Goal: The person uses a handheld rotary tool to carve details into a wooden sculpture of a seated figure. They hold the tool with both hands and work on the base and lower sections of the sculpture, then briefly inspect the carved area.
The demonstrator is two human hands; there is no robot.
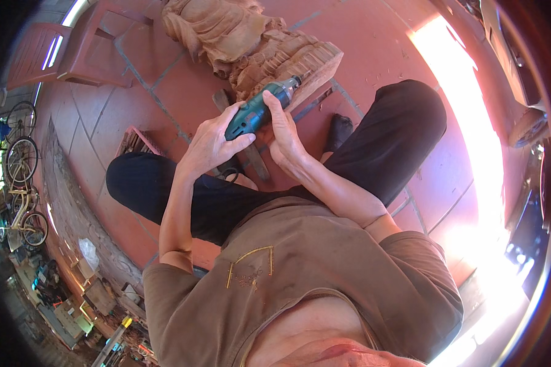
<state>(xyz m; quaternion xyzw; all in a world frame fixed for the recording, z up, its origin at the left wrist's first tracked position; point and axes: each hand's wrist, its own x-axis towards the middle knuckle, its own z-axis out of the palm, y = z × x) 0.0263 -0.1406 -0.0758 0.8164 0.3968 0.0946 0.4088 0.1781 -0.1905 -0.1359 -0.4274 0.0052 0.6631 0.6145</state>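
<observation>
Between my hands is a teal die grinder (pixel 242 122), its metal nose pointing away and to the right. My left hand (pixel 209 142) wraps its rear end, thumb along the near side. Farther forward, my right hand (pixel 283 131) grips the body with the thumb lying on top. A carved wooden sculpture (pixel 226 33) with deep folds lies on its side just beyond. The grinder's nose is over the edge of the sculpture's squared base (pixel 319 66); whether its tip touches the wood I cannot tell. A dark cable hangs below the tool.
Wooden bars (pixel 255 164) lie low between my legs, near the sculpture. A reddish plastic chair (pixel 82 58) stands far left, a pink basket (pixel 139 139) by my left knee. Bicycles (pixel 21 162), a long rough timber slab (pixel 73 199) and scattered tools (pixel 86 303) line the left side.
</observation>
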